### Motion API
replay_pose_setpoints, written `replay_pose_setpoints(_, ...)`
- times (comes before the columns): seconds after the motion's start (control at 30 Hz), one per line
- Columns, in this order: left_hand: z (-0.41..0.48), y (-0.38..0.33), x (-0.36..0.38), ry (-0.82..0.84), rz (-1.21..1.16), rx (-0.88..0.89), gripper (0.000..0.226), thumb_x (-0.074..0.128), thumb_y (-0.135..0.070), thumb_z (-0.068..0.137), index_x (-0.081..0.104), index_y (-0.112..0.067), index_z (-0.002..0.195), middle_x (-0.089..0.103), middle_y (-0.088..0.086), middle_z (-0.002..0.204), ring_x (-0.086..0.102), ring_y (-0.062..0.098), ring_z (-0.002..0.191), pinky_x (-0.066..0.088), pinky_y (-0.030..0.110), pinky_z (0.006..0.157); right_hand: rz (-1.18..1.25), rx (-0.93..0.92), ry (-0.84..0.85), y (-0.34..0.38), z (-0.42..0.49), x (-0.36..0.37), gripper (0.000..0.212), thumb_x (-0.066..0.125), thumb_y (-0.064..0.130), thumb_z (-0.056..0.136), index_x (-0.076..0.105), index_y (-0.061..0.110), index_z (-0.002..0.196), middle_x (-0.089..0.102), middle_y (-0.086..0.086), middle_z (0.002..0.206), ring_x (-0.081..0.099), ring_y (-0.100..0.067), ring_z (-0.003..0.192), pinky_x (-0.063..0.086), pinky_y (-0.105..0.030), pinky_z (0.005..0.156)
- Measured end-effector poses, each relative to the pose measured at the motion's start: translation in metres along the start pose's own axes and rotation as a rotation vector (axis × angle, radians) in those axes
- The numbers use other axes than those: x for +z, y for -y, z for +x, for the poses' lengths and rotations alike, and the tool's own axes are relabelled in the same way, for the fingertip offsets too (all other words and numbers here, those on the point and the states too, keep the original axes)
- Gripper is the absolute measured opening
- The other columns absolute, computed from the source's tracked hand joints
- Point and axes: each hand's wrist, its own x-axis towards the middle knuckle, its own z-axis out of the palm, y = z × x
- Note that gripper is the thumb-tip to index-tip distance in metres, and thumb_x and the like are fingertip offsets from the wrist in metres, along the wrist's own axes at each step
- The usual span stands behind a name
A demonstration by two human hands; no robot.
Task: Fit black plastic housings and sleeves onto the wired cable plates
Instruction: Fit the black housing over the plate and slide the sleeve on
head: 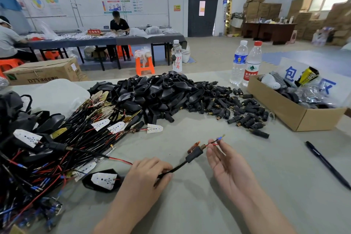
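My left hand (147,174) pinches a black cable (176,168) low on the table. A black sleeve (194,154) with a threaded brass end sits on that cable. My right hand (226,159) pinches the thin red and black wire ends (218,139) beyond the sleeve. A black housing with a white plate (103,180) lies left of my left hand. A tangle of wired cable plates (62,138) fills the left side. Loose black housings (157,91) and sleeves (241,112) are heaped further back.
A cardboard box (292,114) with packets stands at the right, a black pen (328,165) in front of it. Three water bottles (247,62) stand behind the piles. People sit at a far table (106,41) with orange stools.
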Motion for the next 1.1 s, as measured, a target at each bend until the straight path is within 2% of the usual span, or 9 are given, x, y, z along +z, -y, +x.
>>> replay_pose_setpoints(0.13,0.001,-0.003,-0.001,-0.063,-0.014,-0.015,0.025,0.046,-0.038,0.093,0.068,-0.028,0.093,0.061,-0.017,0.087,0.061,0.008,0.081,0.043,0.029,0.077,-0.007,0.030,0.050,0.000,-0.002,0.001,0.014,0.053,0.013,0.097,0.065,0.005,0.095,0.071,-0.013,0.078,0.071,-0.020,0.063,0.061,-0.027,0.059)
replay_pose_setpoints(0.23,0.002,-0.007,-0.004,-0.131,-0.094,-0.079,0.026,0.045,-0.040,0.095,0.067,-0.027,0.099,0.059,-0.017,0.091,0.061,0.010,0.080,0.050,0.030,0.072,-0.090,0.019,0.071,0.001,-0.002,0.003,0.018,0.061,0.021,0.087,0.066,0.012,0.101,0.072,-0.008,0.087,0.070,-0.017,0.070,0.059,-0.027,0.064)
replay_pose_setpoints(0.3,0.003,-0.010,-0.005,-0.175,-0.123,-0.093,0.026,0.045,-0.041,0.096,0.066,-0.027,0.100,0.057,-0.019,0.092,0.061,0.009,0.079,0.050,0.028,0.069,-0.147,0.008,0.062,-0.001,0.000,0.003,0.021,0.060,0.026,0.090,0.067,0.014,0.106,0.074,-0.005,0.093,0.071,-0.015,0.075,0.057,-0.025,0.065)
replay_pose_setpoints(0.4,0.004,-0.013,-0.007,-0.218,-0.140,-0.096,0.022,0.046,-0.039,0.096,0.064,-0.028,0.101,0.055,-0.020,0.094,0.060,0.007,0.078,0.047,0.023,0.068,-0.222,-0.012,0.076,-0.009,0.000,0.001,0.024,0.061,0.019,0.092,0.070,0.010,0.112,0.075,-0.005,0.095,0.071,-0.012,0.075,0.058,-0.023,0.061)
replay_pose_setpoints(0.53,0.005,-0.015,-0.008,-0.198,-0.103,-0.071,0.023,0.044,-0.037,0.099,0.065,-0.027,0.103,0.056,-0.017,0.095,0.060,0.011,0.076,0.049,0.029,0.067,-0.350,-0.017,0.142,-0.018,-0.004,-0.003,0.039,0.066,0.018,0.080,0.069,0.007,0.116,0.074,-0.011,0.103,0.072,-0.018,0.084,0.060,-0.026,0.068)
replay_pose_setpoints(0.67,0.005,-0.016,-0.009,-0.182,-0.027,-0.059,0.030,0.041,-0.035,0.100,0.068,-0.024,0.103,0.060,-0.012,0.093,0.061,0.016,0.072,0.044,0.028,0.066,-0.362,-0.038,0.181,-0.020,-0.004,-0.003,0.034,0.062,0.015,0.085,0.067,0.003,0.117,0.074,-0.016,0.103,0.072,-0.023,0.084,0.060,-0.028,0.067)
replay_pose_setpoints(0.77,0.005,-0.018,-0.009,-0.185,-0.066,-0.072,0.036,0.038,-0.035,0.100,0.070,-0.018,0.104,0.061,-0.007,0.093,0.061,0.019,0.074,0.045,0.032,0.069,-0.397,-0.078,0.197,-0.022,-0.003,-0.004,0.027,0.057,0.012,0.093,0.066,0.003,0.117,0.074,-0.015,0.103,0.071,-0.022,0.083,0.059,-0.026,0.067)
replay_pose_setpoints(0.97,0.006,-0.024,-0.007,-0.170,-0.121,-0.105,0.042,0.033,-0.037,0.100,0.070,-0.017,0.101,0.060,-0.007,0.092,0.061,0.020,0.077,0.046,0.033,0.071,-0.421,0.022,0.287,-0.025,-0.006,-0.005,0.033,0.061,0.014,0.085,0.068,0.001,0.115,0.072,-0.019,0.113,0.072,-0.023,0.088,0.059,-0.027,0.071)
replay_pose_setpoints(1.1,0.007,-0.020,-0.004,-0.198,-0.095,-0.096,0.034,0.039,-0.039,0.098,0.068,-0.021,0.104,0.062,-0.010,0.093,0.060,0.017,0.078,0.044,0.030,0.076,-0.421,0.026,0.299,-0.032,-0.003,-0.005,0.033,0.061,0.013,0.085,0.067,0.001,0.115,0.072,-0.019,0.113,0.074,-0.024,0.088,0.059,-0.027,0.071)
